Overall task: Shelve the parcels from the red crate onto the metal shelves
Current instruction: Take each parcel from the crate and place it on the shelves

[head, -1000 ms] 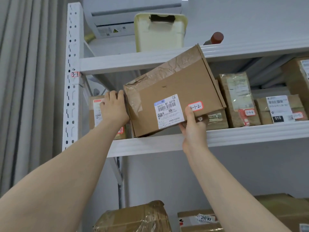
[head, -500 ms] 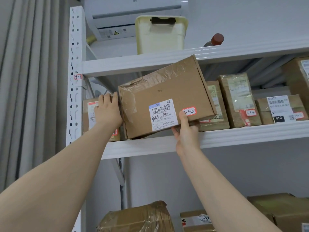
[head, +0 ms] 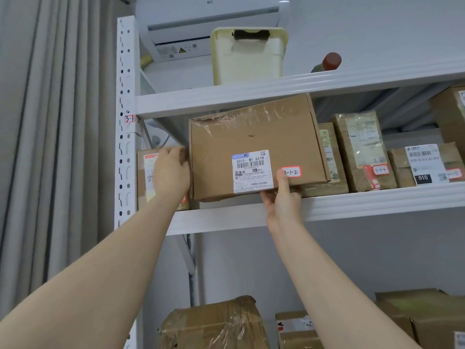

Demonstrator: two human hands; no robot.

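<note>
Both hands hold the box point(head: 251, 137). The left hand point(head: 171, 172) curls round its left edge. The right hand point(head: 283, 197) pinches its bottom right corner, with the thumb on the front face and the fingers underneath. The box stands upright at the front of the middle shelf point(head: 352, 205), between a parcel point(head: 146, 172) on the left and a row point(head: 359, 147) on the right (whether its full weight rests there I cannot tell).

The box nearly fills the gap under the top shelf point(head: 276, 89), so pushed in tilted it would likely catch on that beam. Let go too soon, it could tip forward off the lip. The slot looks tight: the left hand is wedged against the parcel, and the right fingers could get trapped as the box settles.

Around this are a curtain point(head: 50, 122) on the left, an air conditioner point(head: 208, 16) above, a bin point(head: 247, 56) and a bottle point(head: 329, 62) on the top shelf, and more boxes point(head: 214, 323) below.
</note>
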